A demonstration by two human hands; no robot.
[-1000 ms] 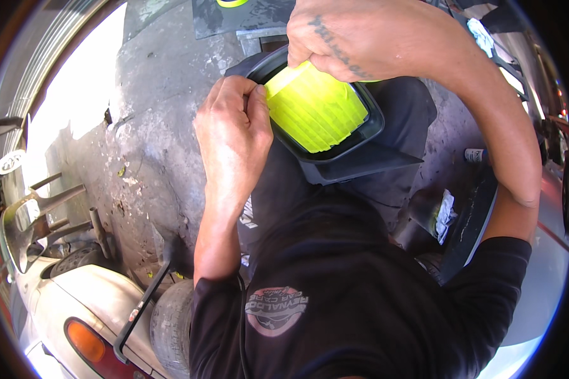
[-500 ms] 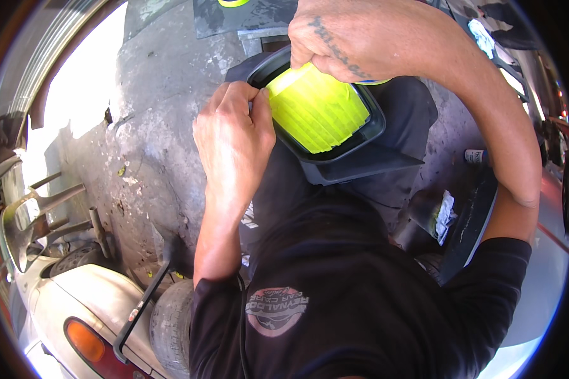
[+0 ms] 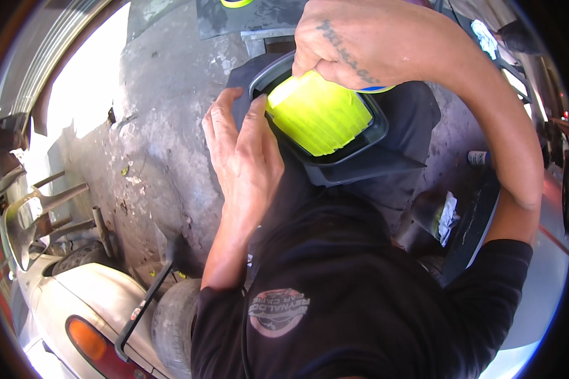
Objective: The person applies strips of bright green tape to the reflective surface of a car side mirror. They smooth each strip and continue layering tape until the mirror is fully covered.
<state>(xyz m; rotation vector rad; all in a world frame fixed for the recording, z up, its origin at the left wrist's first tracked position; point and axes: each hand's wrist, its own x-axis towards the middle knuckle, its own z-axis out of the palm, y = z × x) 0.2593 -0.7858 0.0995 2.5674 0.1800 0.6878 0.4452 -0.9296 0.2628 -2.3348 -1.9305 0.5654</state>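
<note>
Yellow tape [image 3: 322, 117] spans most of the opening of a black mirror housing [image 3: 344, 158] on the lap [image 3: 408, 129], its long axis running from far left to near right. The right hand [image 3: 354, 47] pinches the tape's far edge, so most of it lies nearer than that grip. The left hand [image 3: 243, 148], fingers apart, sits by the housing's left rim (touching or not, I cannot tell).

neon-yellow tape [image 3: 322, 120] in parallel stripes, black housing [image 3: 360, 169], orange-and-red tail light [image 3: 87, 338], black shirt [image 3: 367, 290]
</note>
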